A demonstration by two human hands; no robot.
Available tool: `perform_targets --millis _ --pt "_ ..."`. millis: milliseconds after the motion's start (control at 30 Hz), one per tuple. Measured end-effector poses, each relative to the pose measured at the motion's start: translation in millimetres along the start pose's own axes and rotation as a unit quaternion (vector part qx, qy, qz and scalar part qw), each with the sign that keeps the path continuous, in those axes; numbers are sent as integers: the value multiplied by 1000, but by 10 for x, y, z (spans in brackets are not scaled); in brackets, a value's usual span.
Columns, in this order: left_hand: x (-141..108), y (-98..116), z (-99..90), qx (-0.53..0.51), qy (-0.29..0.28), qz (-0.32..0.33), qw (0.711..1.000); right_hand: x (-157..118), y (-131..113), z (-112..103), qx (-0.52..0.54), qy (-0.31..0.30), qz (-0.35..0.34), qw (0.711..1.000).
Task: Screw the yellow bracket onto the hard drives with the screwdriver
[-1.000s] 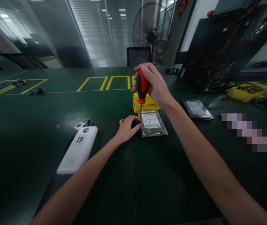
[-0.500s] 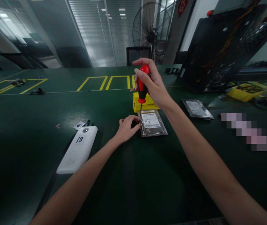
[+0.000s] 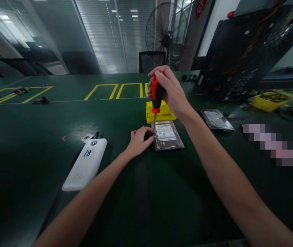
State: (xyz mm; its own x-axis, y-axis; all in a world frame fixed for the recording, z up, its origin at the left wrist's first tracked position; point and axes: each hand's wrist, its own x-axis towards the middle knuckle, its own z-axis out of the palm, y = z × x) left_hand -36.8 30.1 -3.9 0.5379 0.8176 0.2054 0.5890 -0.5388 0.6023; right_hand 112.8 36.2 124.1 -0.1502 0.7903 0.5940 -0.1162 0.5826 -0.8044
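Observation:
A red and black screwdriver (image 3: 157, 94) stands nearly upright, my right hand (image 3: 170, 91) closed around its handle. Its tip meets the left edge of a silver hard drive (image 3: 167, 137) with a white label, lying flat on the green table (image 3: 125, 212). My left hand (image 3: 140, 140) is at that same edge, thumb and fingertips pinched around the screwdriver tip; anything small between them is too hidden to make out. Directly behind the drive sits a yellow object (image 3: 150, 111), partly covered by my right hand.
On the left lies a white device marked 18 (image 3: 84, 168) with a black cable. To the right are a second hard drive (image 3: 216, 120), a pixelated patch and a yellow tray (image 3: 267, 103) of dark parts. A black computer case (image 3: 228, 61) stands behind them.
The fingers of my right hand have shifted round the screwdriver handle, and the thumb now sits higher, near its top. My left hand and the hard drive have stayed put.

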Motion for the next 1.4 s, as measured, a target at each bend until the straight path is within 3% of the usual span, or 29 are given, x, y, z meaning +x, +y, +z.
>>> perform_targets --millis 233,967,1400 --pt "-11 22 -14 -3 -2 3 1000 15 -28 3 1 45 18 999" --pt "1 21 -19 -3 -4 2 1000 29 49 -25 53 16 -8 998" --pt "3 -18 2 -5 0 8 1000 10 55 20 -20 36 -19 999"
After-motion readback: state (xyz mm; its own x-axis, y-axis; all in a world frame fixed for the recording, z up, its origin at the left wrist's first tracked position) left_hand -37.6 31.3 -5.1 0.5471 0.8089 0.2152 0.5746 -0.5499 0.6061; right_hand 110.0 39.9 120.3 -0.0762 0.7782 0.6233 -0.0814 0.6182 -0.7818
